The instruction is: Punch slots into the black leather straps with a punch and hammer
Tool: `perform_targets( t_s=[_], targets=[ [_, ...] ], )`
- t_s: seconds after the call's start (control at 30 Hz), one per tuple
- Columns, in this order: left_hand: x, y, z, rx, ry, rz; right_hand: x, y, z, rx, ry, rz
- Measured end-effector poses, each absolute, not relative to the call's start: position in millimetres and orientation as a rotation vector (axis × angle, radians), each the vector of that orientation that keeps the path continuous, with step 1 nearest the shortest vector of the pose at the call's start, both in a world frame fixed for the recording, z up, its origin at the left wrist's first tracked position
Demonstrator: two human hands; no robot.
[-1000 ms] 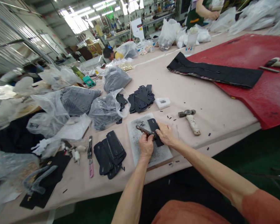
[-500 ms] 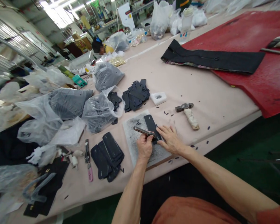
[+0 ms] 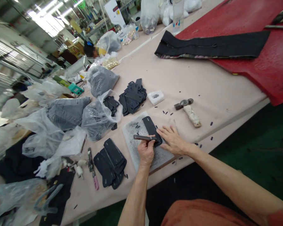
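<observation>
Pale tabletop (image 3: 191, 75), scraps (image 3: 211, 123) scattered: on the near board (image 3: 129, 130) lies a black strip (image 3: 149, 124), apparently mid-work, left hand (image 3: 145, 154) gripping a metal tool (image 3: 142, 137) over it, right hand (image 3: 174, 141) spread open against it (whether the left pile (image 3: 114, 151) and far pile (image 3: 132, 95) are finished, unclear)

One tilted, head-worn view faces forward and down, close above the table (image 3: 179, 75) mid-frame, with workshop background (image 3: 4, 37) farther off, upper left.

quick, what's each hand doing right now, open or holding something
Left hand: closed, holding the slim metal punch.
Right hand: open, fingers spread, touching the edge of the black rounded-end strip.
</observation>
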State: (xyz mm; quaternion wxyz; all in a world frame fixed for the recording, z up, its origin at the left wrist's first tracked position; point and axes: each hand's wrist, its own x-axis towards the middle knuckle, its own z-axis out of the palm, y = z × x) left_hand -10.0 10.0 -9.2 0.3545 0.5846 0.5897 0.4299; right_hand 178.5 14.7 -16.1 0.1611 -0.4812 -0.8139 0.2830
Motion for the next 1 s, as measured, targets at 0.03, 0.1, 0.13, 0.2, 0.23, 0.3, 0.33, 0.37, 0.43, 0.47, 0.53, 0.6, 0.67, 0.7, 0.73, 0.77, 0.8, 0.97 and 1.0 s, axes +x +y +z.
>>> perform_targets(
  t_s=[0.03, 0.1, 0.13, 0.2, 0.23, 0.3, 0.33, 0.37, 0.43, 0.47, 0.53, 0.6, 0.67, 0.7, 0.73, 0.77, 0.8, 0.97, 1.0],
  targets=[
    [-9.9, 9.4, -9.5, 1.522, 1.529, 1.112, 179.2, 15.0, -16.0, -1.370, -2.323, 0.817],
    [-9.3, 8.0, -9.6, 1.546, 1.540, 1.118, 179.4, 15.4, -16.1, -1.370, -2.314, 0.823],
    [-8.8, 7.5, -9.3, 1.558, 1.543, 1.120, 179.1, 15.5, -16.3, -1.372, -2.311, 0.823],
    [-7.7, 6.6, -8.1, 1.584, 1.548, 1.125, 178.4, 15.5, -16.8, -1.376, -2.304, 0.820],
    [-7.1, 6.4, -7.3, 1.596, 1.553, 1.120, 178.0, 15.5, -17.0, -1.378, -2.302, 0.818],
    [-6.0, 6.1, -5.9, 1.622, 1.572, 1.103, 177.7, 15.3, -17.1, -1.379, -2.299, 0.811],
    [-5.4, 6.0, -5.4, 1.635, 1.582, 1.094, 177.7, 15.1, -17.1, -1.379, -2.297, 0.808],
    [-4.8, 6.0, -5.1, 1.652, 1.591, 1.090, 177.7, 15.0, -17.0, -1.380, -2.296, 0.805],
    [-3.7, 5.7, -5.0, 1.693, 1.603, 1.098, 177.5, 14.7, -16.7, -1.383, -2.296, 0.800],
    [-3.1, 5.5, -5.1, 1.718, 1.605, 1.105, 177.3, 14.5, -16.4, -1.388, -2.296, 0.797],
    [-2.2, 4.9, -5.9, 1.770, 1.601, 1.118, 176.4, 14.2, -16.1, -1.397, -2.298, 0.789],
    [-1.5, 4.2, -7.1, 1.815, 1.587, 1.128, 175.0, 13.8, -16.4, -1.404, -2.294, 0.777],
    [-1.0, 3.7, -8.8, 1.852, 1.569, 1.138, 173.5, 13.5, -17.6, -1.413, -2.287, 0.768],
    [-0.6, 3.6, -9.8, 1.870, 1.560, 1.142, 172.7, 13.4, -18.6, -1.418, -2.283, 0.764],
    [-0.2, 3.5, -10.6, 1.889, 1.551, 1.144, 172.1, 13.3, -19.7, -1.423, -2.280, 0.761],
    [0.4, 3.5, -11.2, 1.908, 1.544, 1.142, 171.5, 13.1, -20.9, -1.427, -2.277, 0.757],
    [1.2, 3.5, -11.6, 1.919, 1.544, 1.140, 171.1, 13.0, -22.1, -1.430, -2.274, 0.752],
    [5.7, 4.3, -10.8, 1.863, 1.626, 1.127, 170.3, 12.5, -24.5, -1.424, -2.265, 0.741],
    [6.2, 4.6, -10.6, 1.857, 1.629, 1.129, 170.3, 12.4, -24.2, -1.425, -2.264, 0.742]
  ],
)
